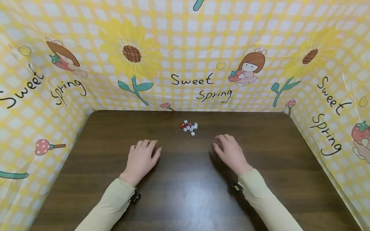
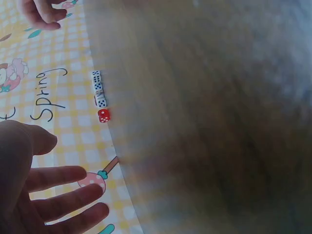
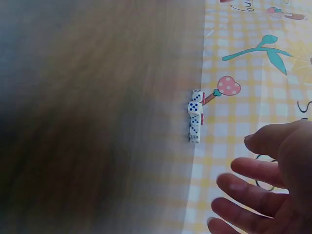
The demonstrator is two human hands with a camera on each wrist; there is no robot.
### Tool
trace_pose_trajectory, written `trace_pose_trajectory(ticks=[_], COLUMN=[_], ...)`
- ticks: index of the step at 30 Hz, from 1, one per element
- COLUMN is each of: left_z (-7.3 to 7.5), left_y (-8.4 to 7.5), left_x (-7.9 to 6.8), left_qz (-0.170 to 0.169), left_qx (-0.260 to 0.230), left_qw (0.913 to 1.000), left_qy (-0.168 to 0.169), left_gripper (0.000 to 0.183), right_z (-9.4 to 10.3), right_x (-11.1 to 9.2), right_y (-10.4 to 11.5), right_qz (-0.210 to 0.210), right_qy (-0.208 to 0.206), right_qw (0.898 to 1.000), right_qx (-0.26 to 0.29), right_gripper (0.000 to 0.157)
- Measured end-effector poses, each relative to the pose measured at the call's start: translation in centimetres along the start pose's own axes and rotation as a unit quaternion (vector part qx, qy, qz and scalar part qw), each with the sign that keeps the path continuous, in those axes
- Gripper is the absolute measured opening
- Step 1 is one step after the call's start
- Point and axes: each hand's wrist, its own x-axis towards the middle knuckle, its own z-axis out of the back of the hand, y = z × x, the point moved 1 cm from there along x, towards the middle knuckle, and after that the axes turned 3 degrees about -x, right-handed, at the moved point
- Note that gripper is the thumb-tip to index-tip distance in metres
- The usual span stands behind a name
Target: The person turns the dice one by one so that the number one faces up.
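Nearest are 2 pale sleeves, 1 on each forearm, each with a small black device at the wrist. Beyond the cuffs, the left hand is over the left half of the brown desk, its fingers loosely extended and slightly spread, thumb apart. The right hand is over the right half, relaxed, fingers gently bent and thumb held away from them. Whether either hand touches the wood, I cannot tell.

Farther on, between the hands and past their fingertips, a cluster of dice lies on the desk near its far edge, closer to the right hand. 2 are red, the others white; 1 white die sits at the near side of the group.

Behind the desk rises a yellow checked cloth printed with sunflowers and "Sweet Spring" lettering.
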Motion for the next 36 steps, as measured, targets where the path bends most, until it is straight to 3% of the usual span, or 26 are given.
trace_pose_trajectory(ticks=[13,19,29,36], left_z=[0.2,-0.1,-0.2,-0.1], left_y=[-0.1,-0.2,-0.7,-0.5], left_x=[0.3,0.2,0.3,0.5], left_qz=[-0.033,-0.042,-0.040,-0.042], left_qx=[0.002,0.004,0.007,0.008], left_qw=[0.9994,0.9990,0.9992,0.9990], left_qy=[-0.009,-0.013,-0.009,-0.015], left_gripper=[0.026,0.023,0.021,0.022], right_z=[-2.8,-4.8,-6.0,-6.2], right_x=[7.0,9.3,10.5,10.5], right_y=[1.2,1.5,1.1,0.3], right_qz=[0.049,0.058,0.064,0.071], right_qy=[0.114,0.170,0.197,0.184], right_qw=[0.992,0.982,0.977,0.978], right_qx=[0.002,0.064,0.049,0.075], right_gripper=[0.011,0.012,0.009,0.016])
